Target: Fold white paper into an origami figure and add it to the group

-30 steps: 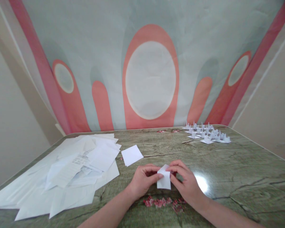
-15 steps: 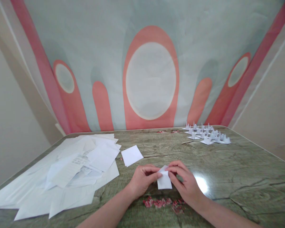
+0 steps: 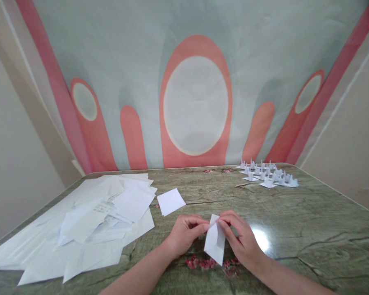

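Observation:
Between my two hands is a small folded piece of white paper (image 3: 215,243), its lower part hanging down toward me in a pointed shape. My left hand (image 3: 187,234) pinches its left edge near the top between thumb and forefinger. On the other side my right hand (image 3: 240,234) grips the upper right edge with thumb and fingers. The fingertips cover part of the upper folds. Just beyond my left hand a short stack of white paper squares (image 3: 171,201) lies on the table.
Loose white sheets (image 3: 89,225), some with writing, spread over the left of the wood-patterned table (image 3: 295,217). Several small folded paper figures (image 3: 266,174) with upright points stand at the back right. A printed backdrop (image 3: 197,102) rises behind the table's far edge.
The held paper has gone from a compact square to a longer, slanted shape reaching lower toward me. Both hands stay nearly in place. The sheets and figures have not moved.

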Available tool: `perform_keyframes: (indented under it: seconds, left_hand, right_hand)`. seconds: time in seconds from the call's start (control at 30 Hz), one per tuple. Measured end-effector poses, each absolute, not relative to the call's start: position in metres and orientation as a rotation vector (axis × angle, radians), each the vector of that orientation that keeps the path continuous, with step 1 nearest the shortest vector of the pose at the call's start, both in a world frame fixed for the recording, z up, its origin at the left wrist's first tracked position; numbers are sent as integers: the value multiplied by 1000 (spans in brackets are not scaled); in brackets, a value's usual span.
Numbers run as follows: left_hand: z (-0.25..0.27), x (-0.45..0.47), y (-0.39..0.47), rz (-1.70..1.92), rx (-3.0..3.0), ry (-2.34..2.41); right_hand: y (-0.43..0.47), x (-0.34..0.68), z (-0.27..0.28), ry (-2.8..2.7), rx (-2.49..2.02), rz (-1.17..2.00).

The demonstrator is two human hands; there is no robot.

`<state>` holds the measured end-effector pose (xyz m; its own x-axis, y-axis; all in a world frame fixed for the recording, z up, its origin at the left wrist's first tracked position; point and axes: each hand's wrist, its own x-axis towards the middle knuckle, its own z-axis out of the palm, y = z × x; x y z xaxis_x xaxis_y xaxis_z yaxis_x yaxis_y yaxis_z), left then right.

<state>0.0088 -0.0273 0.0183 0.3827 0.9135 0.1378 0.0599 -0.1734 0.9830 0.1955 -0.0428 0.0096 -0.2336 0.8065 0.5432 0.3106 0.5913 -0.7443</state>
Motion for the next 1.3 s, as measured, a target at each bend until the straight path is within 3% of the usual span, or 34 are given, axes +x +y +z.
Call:
perform_keyframes:
  seconds: [0.27,1.3]
  left_hand:
    - [11,11,-29,1009,1210,790]
    - [20,23,-39,1105,1231,1004]
  right_hand:
    - [-42,196,9,-1790,-933,604]
    - [-48,191,13,-1775,-882,704]
